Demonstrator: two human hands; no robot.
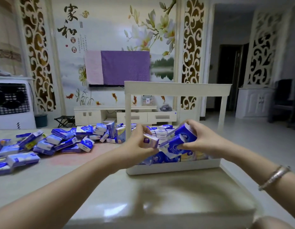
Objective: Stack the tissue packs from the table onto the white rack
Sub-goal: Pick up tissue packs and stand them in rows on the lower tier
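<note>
The glossy table (160,195) fills the lower part of the view; its near edge is cut off by the bottom of the frame and reflections blur its surface. On its right half, toward the far edge, stands the white rack (174,167): a low tray at the bottom, two thin posts and a flat top shelf above. Its right post looks faint and washed out.

Along the far left part of the table lies a big loose heap of tissue packs (49,142), blue and white, pointing in many directions; some stand on edge, most lie flat. The heap is cut off at the left edge of the view. More packs sit in rows inside the rack tray (168,158), partly hidden behind both hands, so I cannot count them.

The right hand (203,142) grips two blue packs (179,141) together above the tray, fingers curled around them; their long axis slopes down toward the left. The left hand (140,141) pinches one pale pack (151,141) between thumb and fingers, just beside the blue ones, its long axis about level. The print on the packs is too blurred to read.
</note>
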